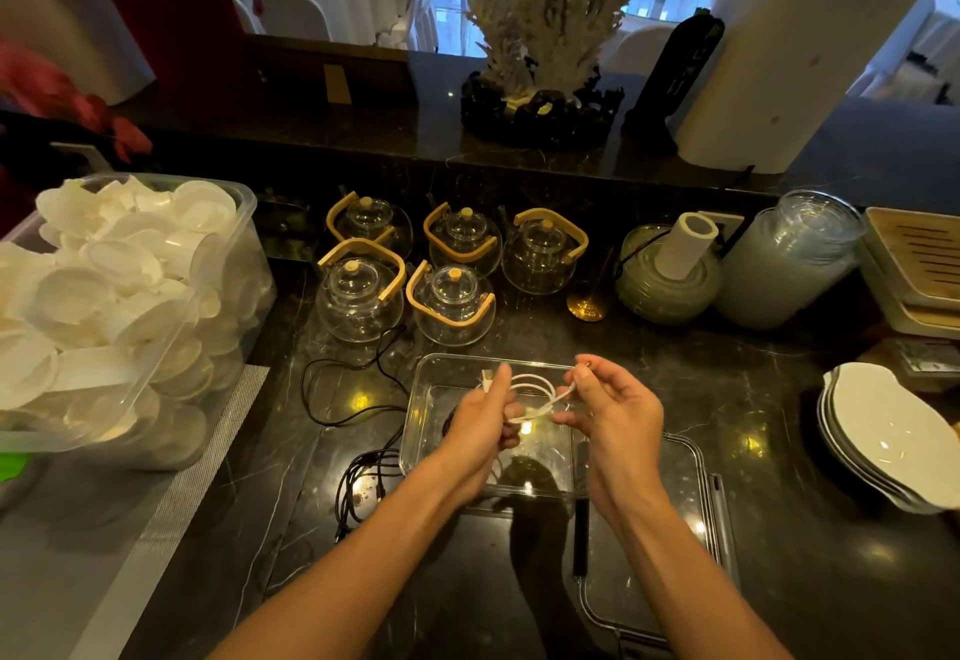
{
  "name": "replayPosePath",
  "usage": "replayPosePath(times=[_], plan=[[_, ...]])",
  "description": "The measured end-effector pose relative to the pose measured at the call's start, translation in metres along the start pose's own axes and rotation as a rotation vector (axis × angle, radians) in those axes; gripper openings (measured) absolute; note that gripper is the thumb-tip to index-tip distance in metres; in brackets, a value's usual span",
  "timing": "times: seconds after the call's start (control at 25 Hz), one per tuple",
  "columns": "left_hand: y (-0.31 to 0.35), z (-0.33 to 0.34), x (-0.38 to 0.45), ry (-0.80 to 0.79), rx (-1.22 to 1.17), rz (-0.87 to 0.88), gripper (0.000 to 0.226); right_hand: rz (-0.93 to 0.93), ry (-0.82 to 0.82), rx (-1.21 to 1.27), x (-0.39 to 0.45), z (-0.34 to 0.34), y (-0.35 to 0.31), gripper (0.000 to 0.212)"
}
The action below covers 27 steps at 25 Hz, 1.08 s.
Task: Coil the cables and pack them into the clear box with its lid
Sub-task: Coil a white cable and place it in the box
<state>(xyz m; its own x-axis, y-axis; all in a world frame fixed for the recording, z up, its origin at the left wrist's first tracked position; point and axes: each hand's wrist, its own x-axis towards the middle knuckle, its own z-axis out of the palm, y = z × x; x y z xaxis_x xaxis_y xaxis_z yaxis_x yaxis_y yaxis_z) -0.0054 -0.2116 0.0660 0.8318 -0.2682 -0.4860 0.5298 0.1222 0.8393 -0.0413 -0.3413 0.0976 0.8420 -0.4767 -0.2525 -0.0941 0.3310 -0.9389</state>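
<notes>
Both hands hold a white cable (530,394) in small loops just above the clear box (426,379), which stands open on the dark counter. My left hand (480,425) pinches the loops with the USB plug sticking up past its fingers. My right hand (610,412) grips the cable's other end between thumb and fingertips. The clear lid (701,514) lies flat to the right of the box, partly under my right forearm. A long black cable (340,399) trails loose left of the box, and a bundled black cable (363,477) lies near its front left corner.
Several glass teapots (447,270) with wooden handles stand behind the box. A big plastic tub of white cups (119,306) fills the left. Stacked white plates (893,436) sit at the right edge, with glass jars (789,259) and a wooden tray (914,264) behind.
</notes>
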Motion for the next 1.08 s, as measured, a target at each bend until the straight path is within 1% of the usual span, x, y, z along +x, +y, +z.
replayPosePath(times=[0.16,0.24,0.28,0.32,0.4,0.44,0.52,0.6,0.68,0.76,0.84,0.96,1.04,1.08], plan=[[0.009,0.006,-0.004,-0.132,0.284,0.205,0.046,0.324,-0.079,-0.030,0.013,-0.008,0.007,0.010],[0.014,0.007,-0.004,-0.167,0.367,0.265,0.046,0.449,-0.129,-0.065,0.017,-0.009,0.014,0.013],[0.016,0.007,-0.004,-0.152,0.407,0.283,0.044,0.490,-0.157,-0.073,0.018,-0.010,0.017,0.015],[0.017,0.006,-0.003,-0.102,0.452,0.304,0.041,0.517,-0.196,-0.064,0.018,-0.010,0.018,0.016],[0.014,0.002,0.000,0.043,0.552,0.341,0.038,0.533,-0.295,-0.010,0.016,-0.010,0.018,0.019],[0.011,-0.001,0.003,0.092,0.592,0.346,0.036,0.526,-0.346,0.013,0.014,-0.009,0.017,0.019],[0.007,-0.004,0.005,0.126,0.621,0.333,0.031,0.497,-0.416,0.040,0.009,-0.008,0.017,0.022],[0.006,-0.003,0.006,0.150,0.575,0.341,0.027,0.464,-0.460,0.066,0.003,-0.005,0.016,0.026],[0.006,-0.003,0.008,0.167,0.485,0.354,0.026,0.419,-0.482,0.031,-0.001,-0.002,0.014,0.024],[0.007,-0.004,0.011,0.169,0.415,0.313,0.029,0.341,-0.458,-0.109,-0.003,0.001,0.015,0.020],[0.006,-0.008,0.013,0.146,0.401,0.270,0.032,0.243,-0.400,-0.235,-0.005,0.004,0.018,0.018],[0.005,-0.012,0.013,0.128,0.451,0.249,0.032,0.124,-0.319,-0.334,-0.006,0.006,0.023,0.025],[0.003,-0.015,0.014,0.140,0.448,0.229,0.032,0.076,-0.326,-0.371,-0.005,0.005,0.026,0.028],[0.003,-0.015,0.015,0.129,0.421,0.193,0.032,0.059,-0.345,-0.368,-0.005,0.004,0.026,0.029]])
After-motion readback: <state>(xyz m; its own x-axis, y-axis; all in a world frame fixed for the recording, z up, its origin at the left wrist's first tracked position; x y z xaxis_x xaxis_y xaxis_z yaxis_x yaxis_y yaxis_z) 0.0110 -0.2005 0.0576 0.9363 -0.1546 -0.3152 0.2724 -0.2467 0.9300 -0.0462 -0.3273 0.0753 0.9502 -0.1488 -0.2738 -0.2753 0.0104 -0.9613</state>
